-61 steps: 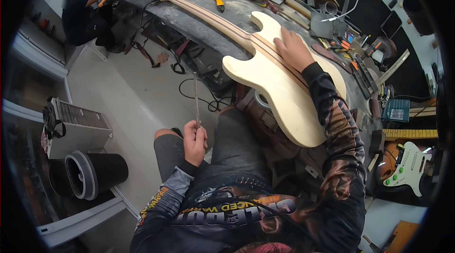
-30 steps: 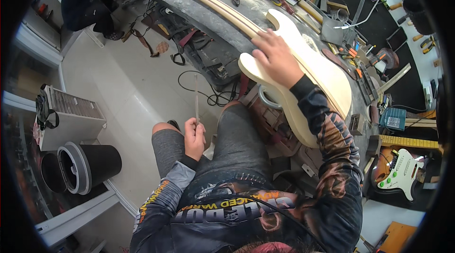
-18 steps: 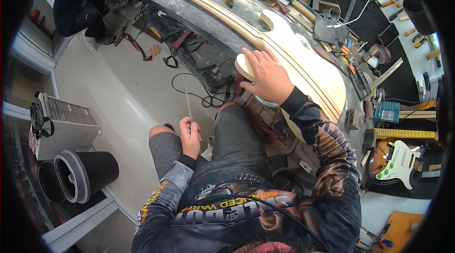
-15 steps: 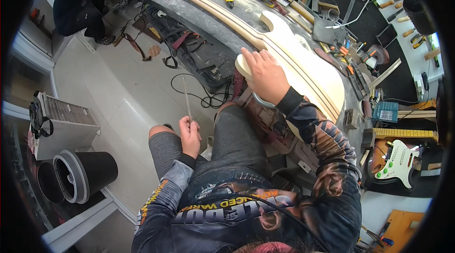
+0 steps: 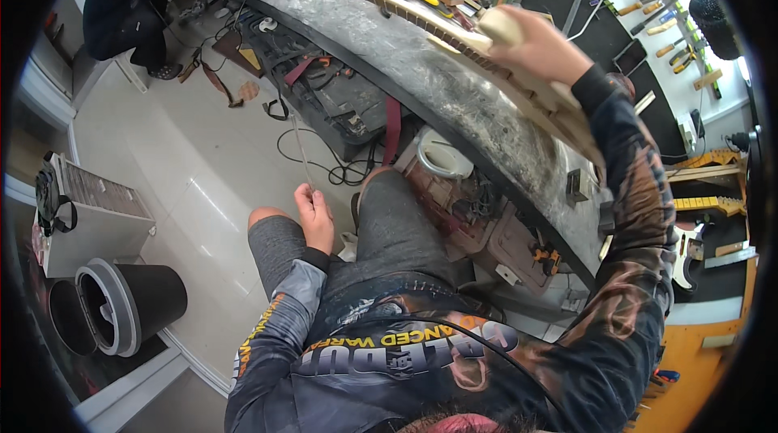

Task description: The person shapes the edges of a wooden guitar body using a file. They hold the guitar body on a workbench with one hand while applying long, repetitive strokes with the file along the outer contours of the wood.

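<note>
An unfinished pale-wood electric guitar (image 5: pixel 545 102) is tipped up on its edge over the workbench. Its long neck, with frets along one side, runs toward the far left. My right hand (image 5: pixel 541 45) is closed around one rounded horn of the body, at the upper side. Low over my lap, my left hand (image 5: pixel 314 218) is closed on a thin, slender rod, perhaps a needle file (image 5: pixel 301 145). The rod points away from me, and its lower end is hidden in my fingers.
A grey, dust-marked workbench (image 5: pixel 519 137) carries sanding blocks, brushes and tools at the back. Below it are a white bucket (image 5: pixel 444 156) and tool cases (image 5: pixel 340 105). A black bin (image 5: pixel 146 303) stands left. Another person (image 5: pixel 117 15) works at the far left. Several tools hang right.
My right hand has lifted the guitar's near side from lying flat to standing on edge, moving up and to the right. My left hand stays low with the rod.
</note>
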`<state>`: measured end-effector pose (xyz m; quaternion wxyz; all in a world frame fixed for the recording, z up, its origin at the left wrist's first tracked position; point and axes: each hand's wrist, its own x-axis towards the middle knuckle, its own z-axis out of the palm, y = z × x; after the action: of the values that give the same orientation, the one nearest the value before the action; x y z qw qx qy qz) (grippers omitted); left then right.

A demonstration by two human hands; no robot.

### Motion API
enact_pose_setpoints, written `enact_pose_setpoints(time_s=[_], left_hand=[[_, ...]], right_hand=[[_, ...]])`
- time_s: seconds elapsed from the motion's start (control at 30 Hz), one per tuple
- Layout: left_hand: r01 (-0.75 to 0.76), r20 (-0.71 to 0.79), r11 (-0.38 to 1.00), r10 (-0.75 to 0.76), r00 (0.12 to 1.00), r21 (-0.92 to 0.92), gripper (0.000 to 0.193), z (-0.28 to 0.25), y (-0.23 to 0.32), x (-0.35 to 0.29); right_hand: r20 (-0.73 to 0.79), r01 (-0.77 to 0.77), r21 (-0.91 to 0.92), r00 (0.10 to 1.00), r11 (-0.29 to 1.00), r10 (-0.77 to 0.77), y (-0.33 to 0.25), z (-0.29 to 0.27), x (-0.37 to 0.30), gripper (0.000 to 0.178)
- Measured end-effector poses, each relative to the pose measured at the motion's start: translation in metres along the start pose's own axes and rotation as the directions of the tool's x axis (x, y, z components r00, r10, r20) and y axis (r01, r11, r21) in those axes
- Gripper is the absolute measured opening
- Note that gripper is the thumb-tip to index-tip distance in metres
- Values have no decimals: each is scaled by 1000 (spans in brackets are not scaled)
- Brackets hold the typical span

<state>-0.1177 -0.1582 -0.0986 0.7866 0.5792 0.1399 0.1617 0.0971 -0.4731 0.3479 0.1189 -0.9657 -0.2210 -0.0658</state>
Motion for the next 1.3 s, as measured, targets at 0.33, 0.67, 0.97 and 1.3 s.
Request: enact_pose_setpoints(time_s=[0.33,0.67,0.97,1.3], left_hand=[[-52,162,936,115,980,-348,19,87,88,35],[118,137,780,-42,990,-615,27,196,139,59],[80,121,835,-16,993,-544,29,217,100,66],[11,111,919,35,993,-394,39,216,81,63]], right_hand=[[390,-37,479,904,877,-175,-6,-73,-10,52],[432,-119,577,884,808,-178,29,-57,17,59],[290,-164,464,957,870,26,98,0,85,42],[371,-229,141,914,963,163,171,53,114,79]])
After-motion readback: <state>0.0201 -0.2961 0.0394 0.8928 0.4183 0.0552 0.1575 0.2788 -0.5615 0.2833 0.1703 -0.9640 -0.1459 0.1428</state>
